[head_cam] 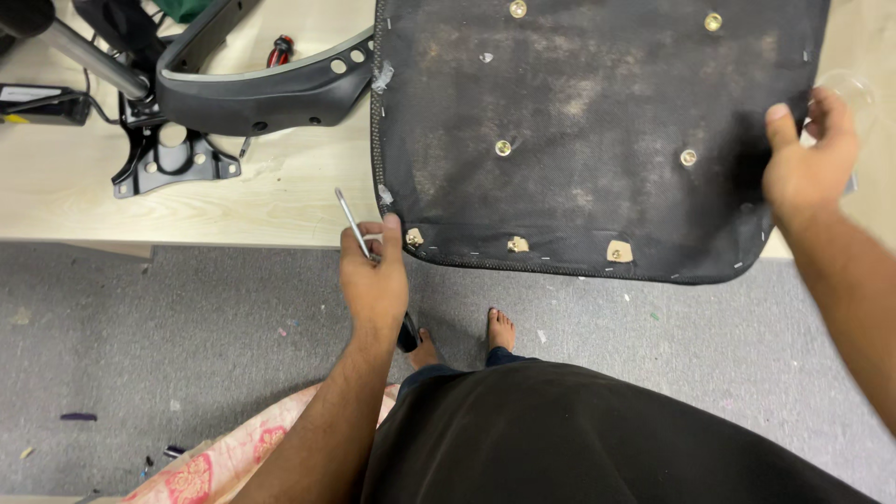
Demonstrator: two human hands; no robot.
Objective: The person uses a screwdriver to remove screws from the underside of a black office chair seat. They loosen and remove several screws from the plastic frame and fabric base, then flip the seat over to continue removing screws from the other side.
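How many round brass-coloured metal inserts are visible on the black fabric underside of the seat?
4. Two near the far edge, one left and one right; two across the middle, one left and one right. The black fabric seat underside runs past the frame, so more may be hidden.

One labelled item shows: a flat black box [42, 103] at about nine o'clock on the pale bench [187, 201], near the left edge. A white rectangular label lies on its top, and a small yellow strip marks its lower side.
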